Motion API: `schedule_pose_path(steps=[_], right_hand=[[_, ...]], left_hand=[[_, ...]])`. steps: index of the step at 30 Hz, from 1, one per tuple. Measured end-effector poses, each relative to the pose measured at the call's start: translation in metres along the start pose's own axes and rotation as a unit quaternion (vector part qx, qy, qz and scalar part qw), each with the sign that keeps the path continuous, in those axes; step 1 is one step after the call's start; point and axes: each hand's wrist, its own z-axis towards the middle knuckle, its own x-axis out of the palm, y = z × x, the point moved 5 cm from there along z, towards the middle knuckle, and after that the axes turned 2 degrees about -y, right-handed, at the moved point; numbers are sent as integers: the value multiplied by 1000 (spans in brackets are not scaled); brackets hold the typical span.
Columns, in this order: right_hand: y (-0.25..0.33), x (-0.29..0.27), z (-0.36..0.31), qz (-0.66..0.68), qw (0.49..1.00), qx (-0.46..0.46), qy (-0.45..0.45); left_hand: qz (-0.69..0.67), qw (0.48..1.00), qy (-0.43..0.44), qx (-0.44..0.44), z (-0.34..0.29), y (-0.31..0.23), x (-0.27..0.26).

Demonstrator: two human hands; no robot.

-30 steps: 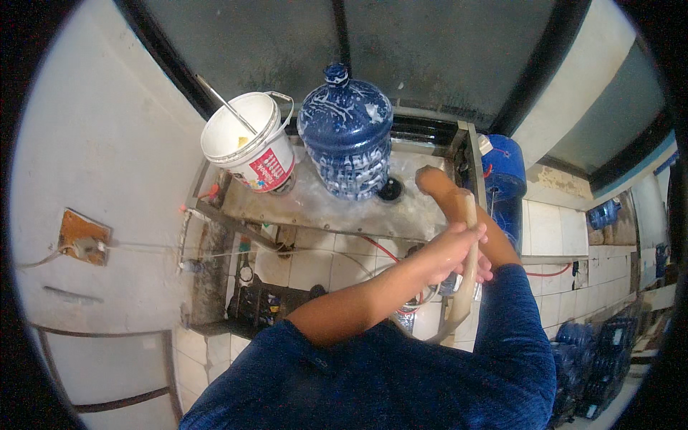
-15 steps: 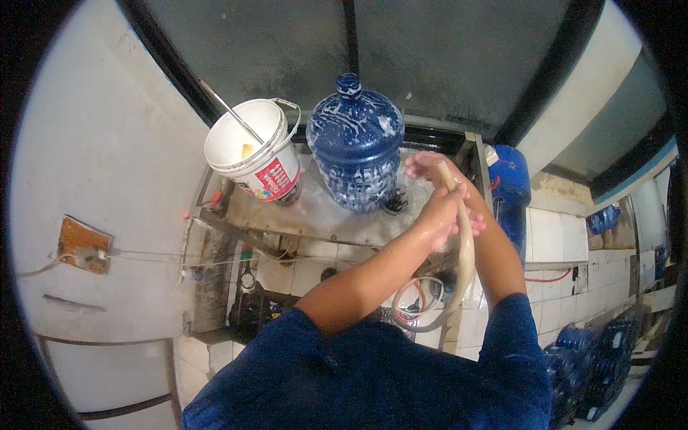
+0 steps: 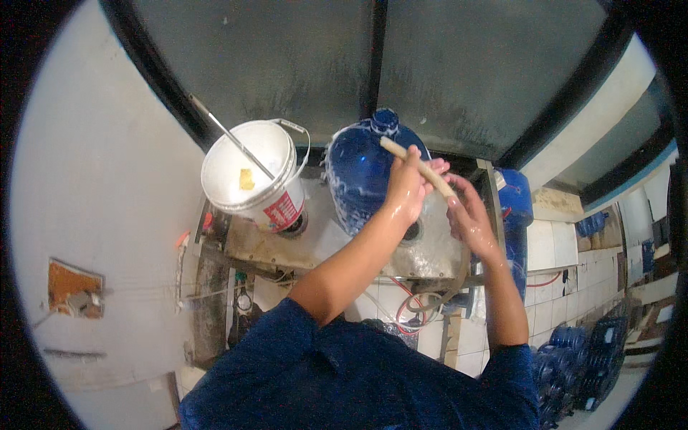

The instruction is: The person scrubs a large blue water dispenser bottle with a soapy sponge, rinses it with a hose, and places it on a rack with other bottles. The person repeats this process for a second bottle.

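Note:
A pale hose (image 3: 434, 178) runs between my two wet hands, its end angled toward the upper part of a large blue water jug (image 3: 356, 168). My left hand (image 3: 405, 188) is closed round the hose near that end, thumb on top. Further back along it, my right hand (image 3: 471, 221) grips the hose with bent fingers. The jug stands upright on a wet metal worktop (image 3: 315, 251). White foam clings to its left edge and lower side, while the top facing me looks smooth. My left hand and forearm hide part of the jug.
Left of the jug is a white bucket (image 3: 278, 209) holding a metal rod (image 3: 233, 137) and a yellow sponge-like piece (image 3: 246, 179). A drain hole (image 3: 413, 233) opens in the worktop. Dark glass panes (image 3: 308, 64) rise behind. Several blue jugs (image 3: 573, 365) are stacked at lower right.
The hose end has swung left over the jug. My right hand, earlier off the hose, now grips it. Foam streaks on the jug's top have gone from the side facing me.

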Motion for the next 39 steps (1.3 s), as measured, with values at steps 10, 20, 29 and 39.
schedule_pose_path(steps=[10,20,29,39], right_hand=[[-23,-5,-39,-55,984,64,-158],[37,25,-22,-147,966,-2,-214],[40,13,-18,-134,977,-14,-164],[52,-5,17,-110,986,-77,-94]], left_hand=[[521,806,111,257,4,-135,-107],[706,578,104,396,34,-123,-102],[703,654,101,261,55,-136,-53],[604,706,299,220,114,-122,-23]])
